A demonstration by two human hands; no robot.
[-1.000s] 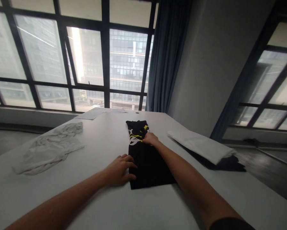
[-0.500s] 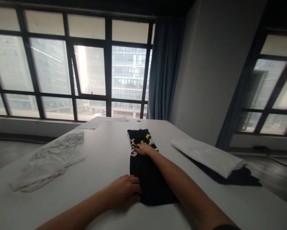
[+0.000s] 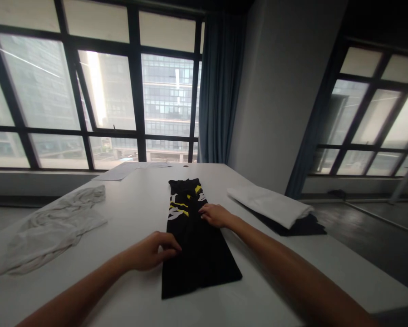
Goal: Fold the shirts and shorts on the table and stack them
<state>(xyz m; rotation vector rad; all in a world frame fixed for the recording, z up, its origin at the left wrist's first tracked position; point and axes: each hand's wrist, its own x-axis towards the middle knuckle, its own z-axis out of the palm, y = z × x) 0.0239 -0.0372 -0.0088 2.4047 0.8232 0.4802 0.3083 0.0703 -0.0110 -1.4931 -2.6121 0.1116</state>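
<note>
Black shorts [image 3: 199,259] with a yellow and white print lie folded lengthwise on the white table [image 3: 135,213], their gathered waistband at the far end. My left hand [image 3: 156,250] is at their left edge, thumb and forefinger brought together on the cloth in a loop. Whether a fold of fabric is caught between those fingertips is hard to see. My right hand [image 3: 215,215] rests on the right edge beside the print, fingers loosely bent and slightly apart. The cloth lies nearly flat under both hands.
A crumpled pale garment [image 3: 59,227] lies on the left. To the right, a folded white cloth [image 3: 272,204] sits over a dark one [image 3: 302,226]. Paper sheets [image 3: 117,171] are at the far left edge. Windows and a blue curtain [image 3: 219,91] stand behind.
My right hand has drawn back from the middle of the print to the shorts' right edge. My left hand has moved farther up the left edge. The view has turned slightly right.
</note>
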